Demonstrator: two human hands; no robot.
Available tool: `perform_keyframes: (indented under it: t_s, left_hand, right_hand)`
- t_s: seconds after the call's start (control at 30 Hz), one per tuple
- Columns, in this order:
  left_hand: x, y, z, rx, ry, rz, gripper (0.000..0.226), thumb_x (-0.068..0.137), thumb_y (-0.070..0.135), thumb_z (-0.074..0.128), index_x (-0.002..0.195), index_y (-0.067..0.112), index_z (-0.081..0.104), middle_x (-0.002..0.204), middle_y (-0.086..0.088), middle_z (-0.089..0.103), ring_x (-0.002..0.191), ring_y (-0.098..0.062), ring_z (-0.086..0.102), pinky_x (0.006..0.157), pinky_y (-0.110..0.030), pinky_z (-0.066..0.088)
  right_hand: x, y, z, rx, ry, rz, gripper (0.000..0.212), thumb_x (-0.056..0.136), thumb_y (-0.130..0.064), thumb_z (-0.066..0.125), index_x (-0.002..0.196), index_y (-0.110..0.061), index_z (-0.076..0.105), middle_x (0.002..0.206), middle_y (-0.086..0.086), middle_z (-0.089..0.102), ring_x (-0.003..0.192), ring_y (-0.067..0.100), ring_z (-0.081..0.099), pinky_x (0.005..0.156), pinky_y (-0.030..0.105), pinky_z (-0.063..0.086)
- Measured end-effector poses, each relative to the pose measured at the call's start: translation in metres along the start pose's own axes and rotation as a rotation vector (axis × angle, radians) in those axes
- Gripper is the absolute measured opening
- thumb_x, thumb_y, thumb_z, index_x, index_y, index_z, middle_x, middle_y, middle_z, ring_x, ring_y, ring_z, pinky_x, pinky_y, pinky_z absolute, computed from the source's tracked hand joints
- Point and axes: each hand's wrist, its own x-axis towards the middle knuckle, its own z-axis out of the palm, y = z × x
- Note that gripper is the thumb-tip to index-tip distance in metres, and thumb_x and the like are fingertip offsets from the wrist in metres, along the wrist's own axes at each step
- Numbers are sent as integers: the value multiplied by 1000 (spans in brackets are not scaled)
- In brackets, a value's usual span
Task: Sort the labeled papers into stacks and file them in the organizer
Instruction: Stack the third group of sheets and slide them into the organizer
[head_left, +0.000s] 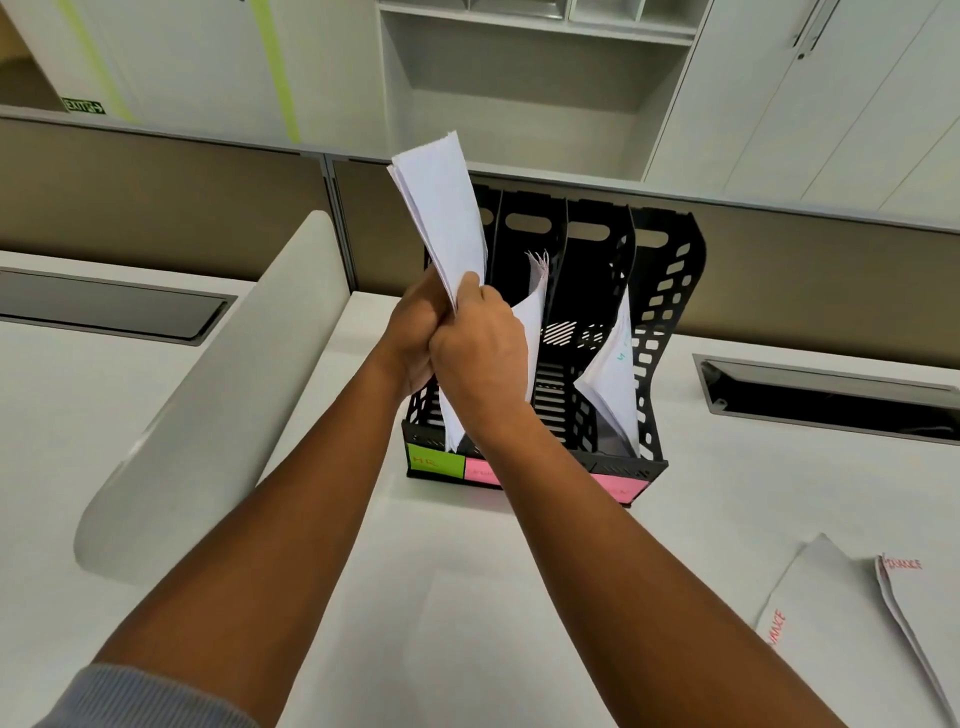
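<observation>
Both hands meet over the black organizer (670, 291) at the back of the worktop (467, 597). The left hand (413, 332) and the right hand (478, 348) have their fingers curled tight round the lower part of a stack of papers (447, 208), which stands tilted above the leftmost slot, its bottom edge already down inside by the green label (435, 461). This looks like the filing step, one stack going in. More sheets already lean in the second slot and in the far right slot. Another pile marked in red, the finance papers (852, 608), lies on the worktop well to the right, not yet filed. Next, I judge, the stack must slide straight down between the dividers, then the hands let go and fetch the remaining pile, matching it to a pink label (621, 488).
</observation>
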Motion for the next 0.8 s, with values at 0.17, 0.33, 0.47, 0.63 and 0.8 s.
perform_keyframes:
  t_s: [0.17,0.33,0.47,0.63,0.8]
  left_hand:
    - [7,-13,-8,25,45,-6,30,100,27,42,115,16,65,108,-4,71,102,-20,66,93,-34,52]
    - [12,-34,-20,118,97,-85,38,96,35,45,124,17,64,120,-9,69,116,-26,62,106,-45,45]
    - [15,-38,-23,131,94,-108,44,93,42,47,128,19,62,125,-10,67,119,-27,61,108,-48,43]
    - [9,-43,-25,138,206,-133,49,94,54,46,128,22,63,118,-3,70,111,-20,65,95,-38,53]
    - [2,-49,-28,119,287,-150,50,94,60,41,127,26,60,115,3,68,102,-10,63,78,-28,52]
  right_hand:
    - [-1,9,19,20,-90,91,50,88,-7,41,138,-1,37,114,20,57,97,38,58,74,39,45]
    - [-6,21,41,60,-229,209,50,91,-9,44,140,-3,33,123,19,52,101,37,57,83,41,49]
    - [-6,25,49,81,-255,231,43,89,-6,48,131,-1,40,118,18,51,101,36,57,83,40,48]
    - [-13,32,53,57,-319,279,42,90,-10,51,130,0,40,122,18,53,107,35,57,84,39,48]
    - [-22,35,56,108,-335,375,40,90,-13,54,127,-2,43,119,18,60,108,35,60,86,40,50]
